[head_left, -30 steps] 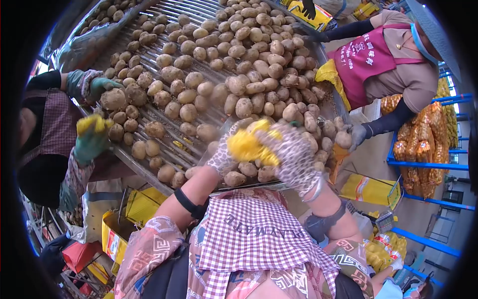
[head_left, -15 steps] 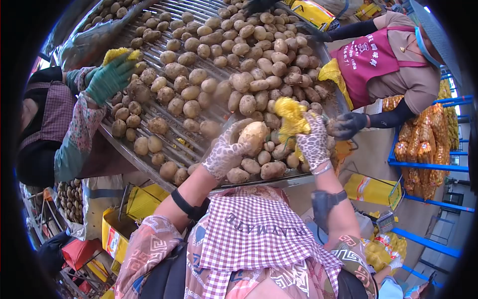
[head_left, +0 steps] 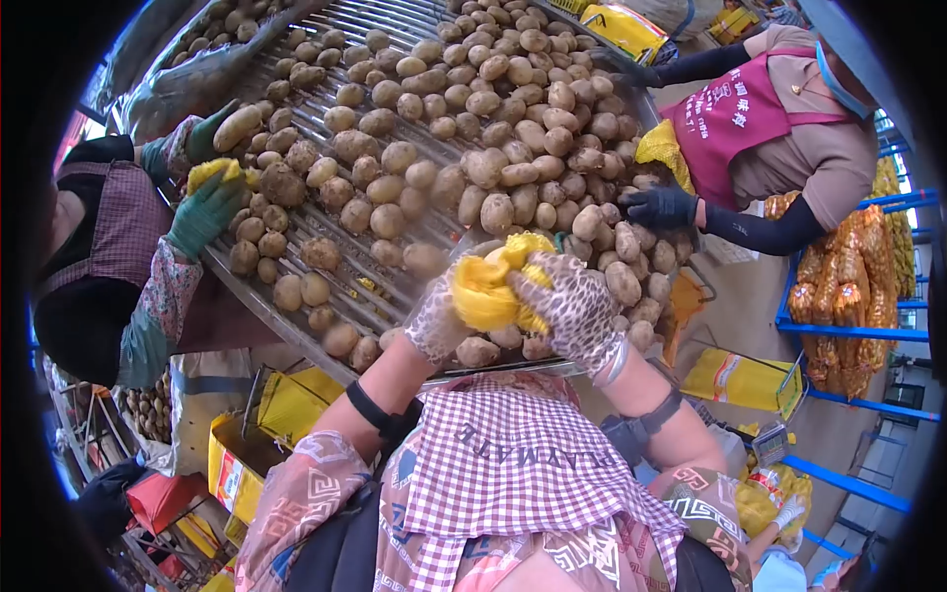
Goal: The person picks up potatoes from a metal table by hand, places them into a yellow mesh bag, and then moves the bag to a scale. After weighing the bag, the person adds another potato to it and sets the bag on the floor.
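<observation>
1. Your left hand [head_left: 435, 318] grips the left side of the yellow cloth [head_left: 483, 296], centre of the frame; your right hand [head_left: 577, 301] is closed on its right side. What the cloth covers is mostly hidden.
2. Hold firmly with the left and let the right work the cloth round evenly.
3. Potatoes [head_left: 496, 213] crowd the bench [head_left: 347, 301] ahead; lift your knuckles clear.
4. Mind the co-worker's dark glove [head_left: 659, 209], right of centre.

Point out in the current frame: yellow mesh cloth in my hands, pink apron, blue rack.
yellow mesh cloth [head_left: 485, 293], head view, bunched middle
pink apron [head_left: 728, 116], head view, chest part
blue rack [head_left: 856, 333], head view, horizontal bar
</observation>
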`<state>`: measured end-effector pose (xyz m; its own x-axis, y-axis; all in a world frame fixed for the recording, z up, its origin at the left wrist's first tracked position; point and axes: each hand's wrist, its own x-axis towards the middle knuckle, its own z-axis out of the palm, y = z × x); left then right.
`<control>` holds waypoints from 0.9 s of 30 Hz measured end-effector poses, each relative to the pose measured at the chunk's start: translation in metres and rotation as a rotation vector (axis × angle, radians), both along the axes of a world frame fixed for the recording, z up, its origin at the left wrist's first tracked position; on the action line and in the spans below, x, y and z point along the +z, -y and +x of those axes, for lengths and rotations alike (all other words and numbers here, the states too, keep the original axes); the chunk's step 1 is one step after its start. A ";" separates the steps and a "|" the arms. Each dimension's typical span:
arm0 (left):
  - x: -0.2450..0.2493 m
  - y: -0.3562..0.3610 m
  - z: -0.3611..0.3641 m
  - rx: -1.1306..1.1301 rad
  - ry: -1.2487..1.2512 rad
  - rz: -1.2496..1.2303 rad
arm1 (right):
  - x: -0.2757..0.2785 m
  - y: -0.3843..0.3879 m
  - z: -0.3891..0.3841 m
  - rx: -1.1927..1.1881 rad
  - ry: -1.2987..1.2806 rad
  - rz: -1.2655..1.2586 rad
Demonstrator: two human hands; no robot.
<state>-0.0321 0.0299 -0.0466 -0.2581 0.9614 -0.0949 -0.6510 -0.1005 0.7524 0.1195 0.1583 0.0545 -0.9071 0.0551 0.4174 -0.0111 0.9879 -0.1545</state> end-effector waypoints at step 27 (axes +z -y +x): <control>0.023 0.025 -0.011 0.026 0.527 0.089 | -0.034 -0.027 -0.011 -0.120 0.043 -0.478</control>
<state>-0.0431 0.0051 -0.0238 -0.2213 0.9656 -0.1365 -0.9348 -0.1702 0.3118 0.1083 0.1848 0.0205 -0.8983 0.3362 0.2827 0.1143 0.8004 -0.5885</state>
